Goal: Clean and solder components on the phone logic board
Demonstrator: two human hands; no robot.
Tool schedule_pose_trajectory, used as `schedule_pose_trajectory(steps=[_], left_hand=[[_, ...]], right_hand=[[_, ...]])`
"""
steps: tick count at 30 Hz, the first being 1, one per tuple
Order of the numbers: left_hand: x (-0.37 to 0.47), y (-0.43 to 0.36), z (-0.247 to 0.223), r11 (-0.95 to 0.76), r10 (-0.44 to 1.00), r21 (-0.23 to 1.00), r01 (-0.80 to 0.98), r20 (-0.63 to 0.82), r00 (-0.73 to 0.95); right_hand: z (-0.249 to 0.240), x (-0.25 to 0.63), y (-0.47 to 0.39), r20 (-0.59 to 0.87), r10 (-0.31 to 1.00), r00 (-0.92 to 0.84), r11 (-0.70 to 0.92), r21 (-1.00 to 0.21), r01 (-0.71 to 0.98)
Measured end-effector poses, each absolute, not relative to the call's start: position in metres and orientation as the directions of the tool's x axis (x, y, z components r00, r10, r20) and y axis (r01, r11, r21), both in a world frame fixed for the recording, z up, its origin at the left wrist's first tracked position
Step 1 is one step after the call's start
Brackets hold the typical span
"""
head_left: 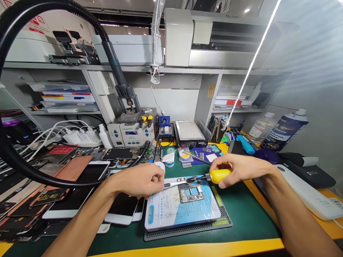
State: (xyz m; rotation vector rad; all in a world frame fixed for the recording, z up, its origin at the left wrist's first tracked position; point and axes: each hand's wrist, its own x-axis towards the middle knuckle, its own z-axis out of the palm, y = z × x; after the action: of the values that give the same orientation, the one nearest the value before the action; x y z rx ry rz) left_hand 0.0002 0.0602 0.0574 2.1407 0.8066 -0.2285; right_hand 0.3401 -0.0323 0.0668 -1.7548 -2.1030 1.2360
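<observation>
My left hand [148, 179] is closed around the handle of a white toothbrush [175, 184], whose bristle end lies over the upper edge of a phone circuit board [184, 197]. In my right hand [235, 169] is a yellow squeeze bottle [219, 176], tilted sideways. Its black nozzle [205, 177] points left, close to the brush head; whether they touch I cannot tell. The board rests on a flat blue-and-white box [166, 212], on top of a grey perforated mat [187, 231]. A thin metal tool [197, 157] ends by my right fingers; I cannot tell if they hold it.
Phones and phone parts [77, 192] lie piled at the left. A black hose [5, 142] loops across the left side from the soldering station [131, 130]. Behind stands a heating plate [190, 132]. At the right are a spray can [285, 130] and a clear bottle [259, 128].
</observation>
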Motion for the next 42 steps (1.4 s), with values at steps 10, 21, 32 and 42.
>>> schedule_pose_trajectory(steps=[10,21,32,42], left_hand=[[0.000,0.060,0.058,-0.459,0.473,0.630,0.626,-0.424,0.773],[0.001,0.059,0.059,-0.480,0.467,0.617,0.623,-0.422,0.777],[0.002,0.057,0.061,-0.492,0.467,0.610,0.622,-0.418,0.779],[0.002,0.056,0.062,-0.500,0.476,0.603,0.622,-0.409,0.779]], right_hand=[[0.062,0.338,-0.030,-0.386,0.867,-0.316,-0.010,-0.647,0.762],[0.068,0.343,-0.033,-0.366,0.876,-0.314,-0.001,-0.652,0.758],[0.065,0.340,-0.031,-0.379,0.879,-0.290,-0.015,-0.628,0.778],[0.067,0.343,-0.033,-0.370,0.876,-0.308,-0.012,-0.657,0.754]])
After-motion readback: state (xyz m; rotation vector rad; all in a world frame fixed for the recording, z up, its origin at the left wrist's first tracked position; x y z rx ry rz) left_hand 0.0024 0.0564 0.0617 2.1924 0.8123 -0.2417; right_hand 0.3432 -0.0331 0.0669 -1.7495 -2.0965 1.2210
